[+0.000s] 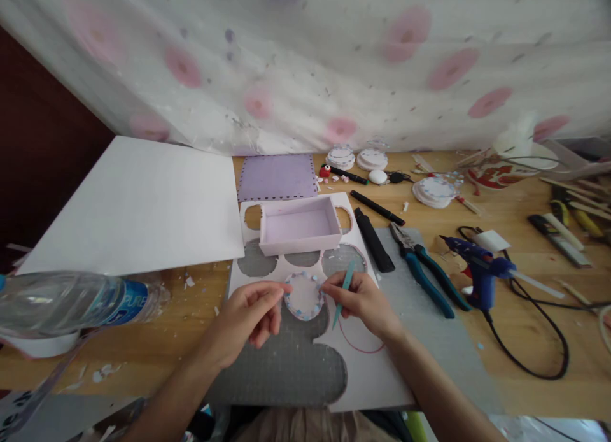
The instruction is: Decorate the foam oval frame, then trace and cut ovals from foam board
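A round white disc (304,295) with small blue and pink bits around its rim is between my hands, above the cut board. My left hand (252,311) has its fingers curled, with the index fingertip and thumb at the disc's left edge. On the opposite side, my right hand (365,302) closes around a slim teal tool (347,283), tilted upright, its exact kind unclear. The fingertips of that hand touch the disc's right rim. Beneath lies a white foam board (367,372) with round cut-outs, resting on a grey cutting mat (267,372).
A pale pink open box (300,243) stands behind the disc. To the right are pliers (422,270), a blue glue gun (482,273) with its cord, and black markers (377,207). Stacked discs (434,192) sit at the back. Left are a water bottle (86,302) and a white sheet (143,206).
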{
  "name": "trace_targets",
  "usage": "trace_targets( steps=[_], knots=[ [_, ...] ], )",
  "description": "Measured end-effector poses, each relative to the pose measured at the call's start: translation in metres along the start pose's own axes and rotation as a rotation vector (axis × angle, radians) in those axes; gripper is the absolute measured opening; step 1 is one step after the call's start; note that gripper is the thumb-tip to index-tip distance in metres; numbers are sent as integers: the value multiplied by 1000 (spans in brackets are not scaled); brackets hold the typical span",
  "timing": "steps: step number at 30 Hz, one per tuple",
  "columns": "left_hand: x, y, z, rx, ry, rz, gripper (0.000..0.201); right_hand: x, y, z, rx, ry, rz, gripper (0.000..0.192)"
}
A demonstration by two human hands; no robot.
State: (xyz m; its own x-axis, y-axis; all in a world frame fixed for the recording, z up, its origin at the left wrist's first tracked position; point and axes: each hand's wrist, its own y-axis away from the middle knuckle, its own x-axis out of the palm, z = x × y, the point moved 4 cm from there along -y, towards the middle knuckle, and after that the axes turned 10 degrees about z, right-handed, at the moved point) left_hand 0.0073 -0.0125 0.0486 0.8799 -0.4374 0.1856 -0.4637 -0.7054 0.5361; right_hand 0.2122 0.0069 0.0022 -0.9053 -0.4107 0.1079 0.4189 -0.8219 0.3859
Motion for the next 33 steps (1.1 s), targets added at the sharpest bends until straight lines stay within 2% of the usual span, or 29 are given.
trace_targets(
  steps=[8,14,24,29,33],
  knots=[
    [13,-12,9,-104,16,119,45,4,2,3,-57,25,-13,35],
    [12,-16,13,-136,68,132,45,7,3,6,-83,79,8,32],
    [5,-18,11,-106,72,140,42,8,0,2,-31,74,1,33],
    [12,-12,7,-85,219,180,35,8,-1,-3,-6,-2,-34,40],
    [17,-6,8,-90,237,185,31,10,1,-2,-3,-38,-88,43]
  ],
)
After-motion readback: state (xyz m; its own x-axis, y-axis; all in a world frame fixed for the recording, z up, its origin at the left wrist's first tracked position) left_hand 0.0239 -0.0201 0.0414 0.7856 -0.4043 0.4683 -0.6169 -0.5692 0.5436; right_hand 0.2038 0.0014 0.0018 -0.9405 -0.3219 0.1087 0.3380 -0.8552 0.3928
